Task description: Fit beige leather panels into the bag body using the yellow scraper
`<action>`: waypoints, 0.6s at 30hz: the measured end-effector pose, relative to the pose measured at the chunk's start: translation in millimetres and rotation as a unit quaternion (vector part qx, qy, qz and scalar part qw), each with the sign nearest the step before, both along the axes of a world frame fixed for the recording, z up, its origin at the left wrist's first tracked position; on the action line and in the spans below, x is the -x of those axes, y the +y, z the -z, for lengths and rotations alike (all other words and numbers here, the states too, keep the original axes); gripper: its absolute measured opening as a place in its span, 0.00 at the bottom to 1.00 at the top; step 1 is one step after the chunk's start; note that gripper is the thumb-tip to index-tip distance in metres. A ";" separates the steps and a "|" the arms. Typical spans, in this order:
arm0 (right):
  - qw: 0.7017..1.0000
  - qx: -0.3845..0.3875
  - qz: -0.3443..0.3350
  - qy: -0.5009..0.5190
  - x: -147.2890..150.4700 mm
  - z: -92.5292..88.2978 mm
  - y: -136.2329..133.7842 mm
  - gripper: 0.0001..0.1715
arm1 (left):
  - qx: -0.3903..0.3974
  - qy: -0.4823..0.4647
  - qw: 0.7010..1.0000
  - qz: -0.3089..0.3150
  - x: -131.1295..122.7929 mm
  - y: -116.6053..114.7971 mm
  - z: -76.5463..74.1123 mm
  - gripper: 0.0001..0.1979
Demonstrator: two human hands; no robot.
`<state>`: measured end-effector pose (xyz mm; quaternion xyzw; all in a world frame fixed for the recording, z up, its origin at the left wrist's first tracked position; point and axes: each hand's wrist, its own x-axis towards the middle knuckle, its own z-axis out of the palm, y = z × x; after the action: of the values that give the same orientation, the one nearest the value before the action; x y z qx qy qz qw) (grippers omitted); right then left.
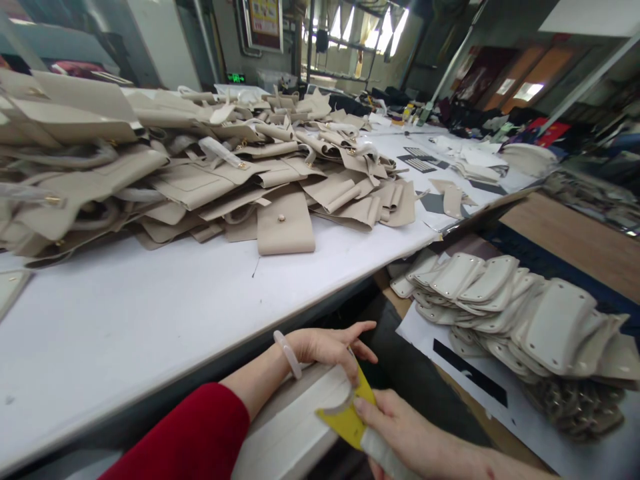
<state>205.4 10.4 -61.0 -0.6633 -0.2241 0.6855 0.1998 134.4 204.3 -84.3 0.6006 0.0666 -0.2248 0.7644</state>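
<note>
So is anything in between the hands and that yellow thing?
No, nothing visible is in between. The right hand grips the yellow tool by its white-wrapped handle. The left hand is open, and its fingers seem to lie right against the tool's upper end.

Table: my long white table (150,320) runs from me to the far end of the room.
Side bench: a brown wooden top (575,237) stands low on my right.
Windows: bright windows (373,30) sit high at the back.
Light: daylight comes in there; the far right side looks dark.
Wall: a grey wall (227,37) has a poster (265,20), and a small green sign (236,77) glows below it.
</note>
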 end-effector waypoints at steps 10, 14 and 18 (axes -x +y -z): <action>0.984 -0.103 0.126 0.073 48.6 26.9 -10.0 0.51 | -0.207 0.016 0.966 -0.154 70.2 -6.1 -39.5 0.33; 0.979 -0.151 0.107 0.081 51.8 23.3 -33.6 0.49 | -0.232 0.019 0.946 -0.227 91.6 -27.4 -44.8 0.29; 0.956 -0.204 0.213 0.008 28.8 11.3 -49.8 0.40 | -0.208 0.025 0.947 -0.244 93.4 -41.2 -45.3 0.28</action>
<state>176.6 -39.4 -72.3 -0.6355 -0.2115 0.5719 0.4737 41.0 163.1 -38.9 0.7060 0.2756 -0.0276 0.6518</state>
